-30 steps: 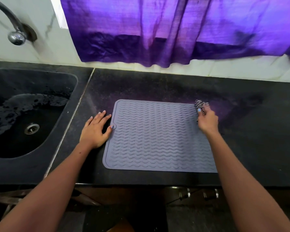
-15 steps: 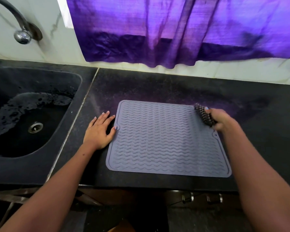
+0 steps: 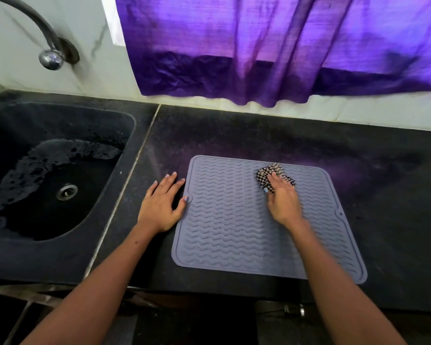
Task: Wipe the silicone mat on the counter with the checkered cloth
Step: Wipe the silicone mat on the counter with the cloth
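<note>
A grey silicone mat (image 3: 234, 227) with wavy ridges lies flat on the dark counter (image 3: 383, 195). My right hand (image 3: 283, 200) grips a bunched black-and-white checkered cloth (image 3: 271, 171) and holds it against the mat's far middle-right area. Part of the cloth is hidden under my fingers. My left hand (image 3: 161, 202) lies flat on the counter at the mat's left edge, fingers spread, thumb tip touching the mat's rim.
A dark sink (image 3: 47, 175) with a metal drain and wet patches sits to the left. A curved tap (image 3: 51, 56) juts from the wall above it. A purple curtain (image 3: 284, 46) hangs behind the counter. Cabinet knobs (image 3: 294, 310) show below the counter's front edge.
My right hand has swept the cloth leftward from the mat's far right corner onto its surface. The left hand stays at the left edge. The view has shifted left.
</note>
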Demonstrator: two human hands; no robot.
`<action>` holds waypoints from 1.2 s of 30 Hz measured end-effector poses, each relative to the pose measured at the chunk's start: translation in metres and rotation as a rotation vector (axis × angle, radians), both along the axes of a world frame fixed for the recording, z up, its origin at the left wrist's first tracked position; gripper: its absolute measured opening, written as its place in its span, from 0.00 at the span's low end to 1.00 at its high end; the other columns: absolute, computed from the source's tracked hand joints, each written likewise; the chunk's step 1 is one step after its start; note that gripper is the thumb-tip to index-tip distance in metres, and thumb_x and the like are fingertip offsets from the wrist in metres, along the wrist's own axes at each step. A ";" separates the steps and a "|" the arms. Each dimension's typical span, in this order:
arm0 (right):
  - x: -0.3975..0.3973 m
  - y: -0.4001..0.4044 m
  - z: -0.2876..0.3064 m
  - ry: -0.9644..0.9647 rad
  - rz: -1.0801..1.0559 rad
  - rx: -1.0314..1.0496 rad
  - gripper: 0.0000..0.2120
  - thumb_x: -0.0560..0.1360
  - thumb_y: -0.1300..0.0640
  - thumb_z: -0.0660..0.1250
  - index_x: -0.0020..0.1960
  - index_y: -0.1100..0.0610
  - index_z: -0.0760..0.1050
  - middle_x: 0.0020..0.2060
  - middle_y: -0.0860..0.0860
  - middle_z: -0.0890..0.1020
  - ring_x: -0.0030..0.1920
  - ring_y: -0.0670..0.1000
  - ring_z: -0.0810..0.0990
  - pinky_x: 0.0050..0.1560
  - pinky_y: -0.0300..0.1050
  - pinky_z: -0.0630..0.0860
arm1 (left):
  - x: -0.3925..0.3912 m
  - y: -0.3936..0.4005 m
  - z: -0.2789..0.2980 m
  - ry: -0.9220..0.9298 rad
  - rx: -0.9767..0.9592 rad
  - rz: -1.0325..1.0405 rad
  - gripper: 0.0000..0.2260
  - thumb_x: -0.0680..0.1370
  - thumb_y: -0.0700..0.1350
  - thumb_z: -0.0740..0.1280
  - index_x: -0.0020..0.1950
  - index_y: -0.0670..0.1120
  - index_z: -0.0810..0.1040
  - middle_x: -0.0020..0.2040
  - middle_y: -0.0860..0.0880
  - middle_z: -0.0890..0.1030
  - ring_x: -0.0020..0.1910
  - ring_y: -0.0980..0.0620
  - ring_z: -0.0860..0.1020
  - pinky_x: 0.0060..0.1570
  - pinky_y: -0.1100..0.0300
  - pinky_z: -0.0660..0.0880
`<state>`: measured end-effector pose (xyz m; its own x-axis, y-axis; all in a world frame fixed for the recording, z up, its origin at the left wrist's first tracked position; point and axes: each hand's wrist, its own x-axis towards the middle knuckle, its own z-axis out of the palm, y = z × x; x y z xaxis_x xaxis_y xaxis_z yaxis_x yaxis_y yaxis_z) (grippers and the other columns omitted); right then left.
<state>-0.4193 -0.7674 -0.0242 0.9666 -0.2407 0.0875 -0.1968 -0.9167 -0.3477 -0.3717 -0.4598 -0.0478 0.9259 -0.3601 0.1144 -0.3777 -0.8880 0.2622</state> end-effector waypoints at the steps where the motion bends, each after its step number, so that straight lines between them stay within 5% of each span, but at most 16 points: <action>1: 0.004 -0.004 0.005 0.009 0.010 0.063 0.23 0.77 0.62 0.60 0.72 0.57 0.64 0.72 0.53 0.66 0.72 0.53 0.64 0.73 0.48 0.58 | 0.000 0.000 0.000 0.000 0.002 0.004 0.34 0.73 0.64 0.40 0.75 0.52 0.60 0.77 0.51 0.57 0.76 0.54 0.53 0.74 0.55 0.46; 3: 0.013 -0.011 0.019 0.030 -0.069 0.259 0.18 0.78 0.61 0.61 0.68 0.56 0.71 0.67 0.55 0.73 0.65 0.54 0.72 0.65 0.45 0.66 | 0.000 0.000 0.001 0.004 0.006 0.004 0.34 0.73 0.64 0.39 0.75 0.52 0.60 0.77 0.51 0.56 0.76 0.54 0.53 0.74 0.55 0.45; 6: 0.031 -0.017 0.046 0.026 -0.330 1.006 0.15 0.79 0.60 0.61 0.63 0.62 0.74 0.57 0.58 0.80 0.51 0.53 0.79 0.57 0.44 0.72 | -0.001 0.000 0.002 0.017 0.004 -0.007 0.35 0.73 0.65 0.38 0.76 0.52 0.59 0.78 0.50 0.56 0.77 0.54 0.52 0.75 0.55 0.45; 8: 0.043 -0.014 0.058 -0.111 -0.434 1.290 0.16 0.78 0.57 0.62 0.62 0.64 0.74 0.44 0.55 0.82 0.38 0.47 0.77 0.44 0.41 0.74 | -0.002 0.000 0.003 0.017 -0.003 -0.013 0.35 0.73 0.65 0.38 0.76 0.52 0.59 0.77 0.50 0.56 0.77 0.53 0.52 0.75 0.54 0.45; 11: 0.051 0.017 0.065 -0.265 -0.464 1.036 0.18 0.79 0.57 0.61 0.67 0.59 0.71 0.51 0.52 0.77 0.41 0.45 0.72 0.40 0.36 0.70 | -0.002 0.000 0.002 0.016 -0.011 -0.014 0.36 0.72 0.65 0.37 0.76 0.51 0.59 0.78 0.50 0.56 0.77 0.53 0.52 0.75 0.54 0.45; 14: 0.041 0.064 0.042 -0.166 -0.172 0.599 0.21 0.79 0.58 0.59 0.72 0.54 0.65 0.65 0.52 0.72 0.57 0.48 0.72 0.57 0.34 0.69 | -0.002 0.000 0.001 0.025 -0.006 -0.027 0.37 0.72 0.65 0.36 0.76 0.51 0.57 0.78 0.49 0.54 0.77 0.53 0.50 0.75 0.54 0.44; 16: 0.030 0.088 0.014 0.001 0.021 0.192 0.24 0.80 0.55 0.57 0.75 0.53 0.57 0.75 0.51 0.59 0.74 0.51 0.57 0.74 0.45 0.53 | -0.001 0.001 -0.001 0.034 -0.008 -0.033 0.36 0.72 0.64 0.36 0.76 0.51 0.56 0.78 0.49 0.53 0.77 0.53 0.49 0.75 0.54 0.43; 18: 0.028 0.094 -0.005 0.020 0.048 -0.039 0.27 0.80 0.55 0.55 0.76 0.53 0.50 0.77 0.51 0.51 0.76 0.51 0.46 0.76 0.47 0.41 | 0.000 0.001 -0.003 0.034 -0.003 -0.031 0.35 0.73 0.64 0.36 0.77 0.51 0.55 0.78 0.50 0.52 0.77 0.53 0.48 0.75 0.54 0.42; 22: 0.038 0.084 -0.008 0.039 0.056 -0.011 0.27 0.79 0.56 0.56 0.76 0.52 0.52 0.76 0.50 0.54 0.76 0.50 0.50 0.75 0.46 0.42 | 0.002 0.002 -0.006 0.026 -0.013 -0.032 0.36 0.72 0.64 0.35 0.77 0.52 0.55 0.78 0.50 0.52 0.77 0.53 0.47 0.75 0.54 0.42; 25: 0.050 0.077 -0.001 0.023 0.050 0.138 0.23 0.79 0.59 0.59 0.73 0.53 0.62 0.74 0.51 0.62 0.74 0.52 0.59 0.75 0.48 0.52 | 0.002 0.002 -0.006 0.022 -0.026 -0.031 0.34 0.73 0.64 0.38 0.76 0.52 0.56 0.78 0.50 0.53 0.77 0.53 0.48 0.74 0.54 0.42; 28: 0.068 0.075 0.022 -0.006 -0.159 0.697 0.17 0.79 0.60 0.60 0.67 0.61 0.71 0.65 0.56 0.75 0.63 0.55 0.74 0.66 0.48 0.68 | 0.002 0.002 -0.008 0.021 -0.039 -0.031 0.31 0.75 0.63 0.42 0.76 0.52 0.58 0.78 0.49 0.54 0.77 0.53 0.49 0.74 0.54 0.43; 30: 0.078 0.079 0.040 -0.146 -0.348 1.053 0.16 0.79 0.58 0.60 0.65 0.64 0.72 0.54 0.55 0.79 0.48 0.52 0.79 0.51 0.45 0.75 | 0.003 0.002 -0.007 0.026 -0.043 -0.032 0.30 0.76 0.61 0.45 0.76 0.51 0.58 0.78 0.49 0.55 0.77 0.53 0.50 0.75 0.54 0.44; 31: 0.080 0.083 0.046 -0.215 -0.419 1.075 0.17 0.79 0.57 0.60 0.65 0.63 0.72 0.52 0.56 0.79 0.47 0.52 0.79 0.49 0.44 0.74 | 0.002 0.002 -0.007 0.023 -0.046 -0.031 0.30 0.76 0.61 0.45 0.75 0.51 0.59 0.78 0.49 0.55 0.77 0.53 0.50 0.75 0.54 0.44; 33: 0.080 0.101 0.051 -0.254 -0.404 0.850 0.17 0.79 0.58 0.59 0.67 0.59 0.71 0.63 0.56 0.76 0.61 0.55 0.76 0.59 0.42 0.70 | 0.002 0.002 -0.006 0.021 -0.047 -0.031 0.30 0.76 0.61 0.45 0.75 0.51 0.59 0.78 0.49 0.55 0.77 0.52 0.51 0.75 0.53 0.44; 36: 0.066 0.133 0.031 -0.126 -0.119 0.456 0.21 0.79 0.59 0.58 0.72 0.57 0.64 0.72 0.54 0.66 0.72 0.54 0.64 0.72 0.46 0.60 | 0.001 0.002 -0.006 0.023 -0.045 -0.035 0.30 0.76 0.61 0.46 0.75 0.51 0.59 0.78 0.49 0.55 0.77 0.52 0.51 0.75 0.53 0.45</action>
